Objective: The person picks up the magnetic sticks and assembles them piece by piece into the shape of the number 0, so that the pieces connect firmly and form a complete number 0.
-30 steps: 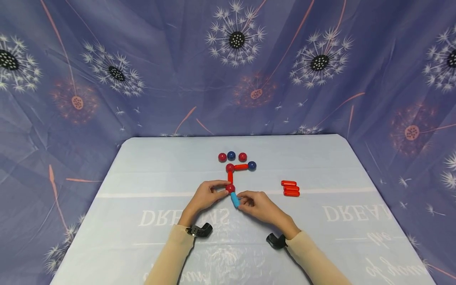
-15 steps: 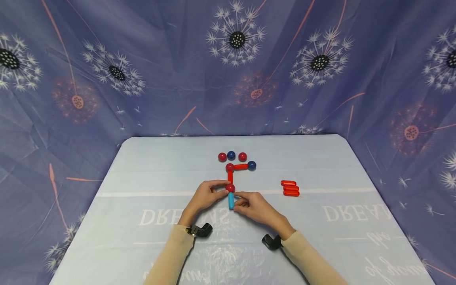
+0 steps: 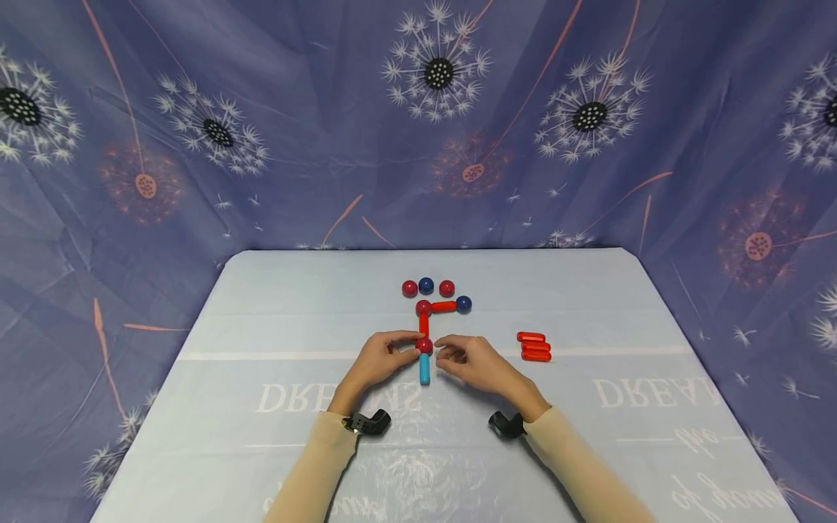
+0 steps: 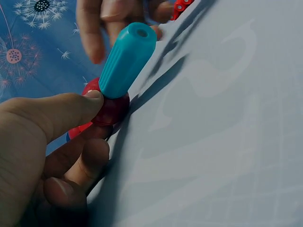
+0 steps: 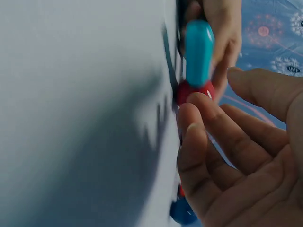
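My left hand pinches a red ball between thumb and fingers. A light blue ribbed rod is attached to that ball and points toward me. On the ball's far side a red rod leads to another red ball. From there a second red rod runs right to a dark blue ball. My right hand hovers just right of the blue rod, its fingers loosely bent and holding nothing. In the right wrist view, a gap shows between its thumb and fingers.
Behind the joined pieces lie a loose red ball, a dark blue ball and another red ball. Three red rods lie together on the right of the white-covered table. A patterned blue cloth hangs behind.
The light blue rod has swung from a slant into line with the red rod beyond the ball. My right hand has let go of it and drawn slightly away. The left hand has stayed put.
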The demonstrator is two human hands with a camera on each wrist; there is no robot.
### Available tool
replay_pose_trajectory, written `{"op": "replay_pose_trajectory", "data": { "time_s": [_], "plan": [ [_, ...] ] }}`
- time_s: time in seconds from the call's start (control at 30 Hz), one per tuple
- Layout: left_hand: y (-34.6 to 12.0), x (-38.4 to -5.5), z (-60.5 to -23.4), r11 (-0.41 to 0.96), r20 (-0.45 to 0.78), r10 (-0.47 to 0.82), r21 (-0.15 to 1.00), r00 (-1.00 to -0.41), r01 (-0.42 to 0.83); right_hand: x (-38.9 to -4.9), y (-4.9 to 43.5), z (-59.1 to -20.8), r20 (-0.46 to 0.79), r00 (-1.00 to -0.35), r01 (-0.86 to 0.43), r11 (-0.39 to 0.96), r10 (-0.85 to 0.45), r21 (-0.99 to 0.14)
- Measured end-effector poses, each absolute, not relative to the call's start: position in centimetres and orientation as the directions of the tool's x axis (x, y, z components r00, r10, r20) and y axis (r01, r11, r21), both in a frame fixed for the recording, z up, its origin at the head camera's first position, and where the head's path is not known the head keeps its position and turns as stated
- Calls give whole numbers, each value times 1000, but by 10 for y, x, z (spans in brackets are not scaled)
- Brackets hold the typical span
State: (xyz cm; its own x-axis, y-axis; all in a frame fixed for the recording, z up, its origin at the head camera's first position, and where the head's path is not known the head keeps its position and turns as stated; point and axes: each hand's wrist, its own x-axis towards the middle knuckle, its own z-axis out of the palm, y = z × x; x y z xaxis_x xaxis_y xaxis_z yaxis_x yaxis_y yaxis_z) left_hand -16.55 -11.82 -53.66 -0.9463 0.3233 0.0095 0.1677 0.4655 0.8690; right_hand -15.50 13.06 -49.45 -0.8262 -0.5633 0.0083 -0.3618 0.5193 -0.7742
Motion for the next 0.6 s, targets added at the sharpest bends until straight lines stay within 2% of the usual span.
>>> {"op": "replay_pose_trajectory", "data": {
  "time_s": [0.37,0.6],
  "plan": [
    [-119,-164,-535,457,2,324,875,-946,158,-210,139,-466,156,-869,-428,556,-469,-712],
    [-119,-165,-535,443,5,325,883,-946,156,-235,140,-467,165,-895,-393,562,-414,-727]
  ]
}}
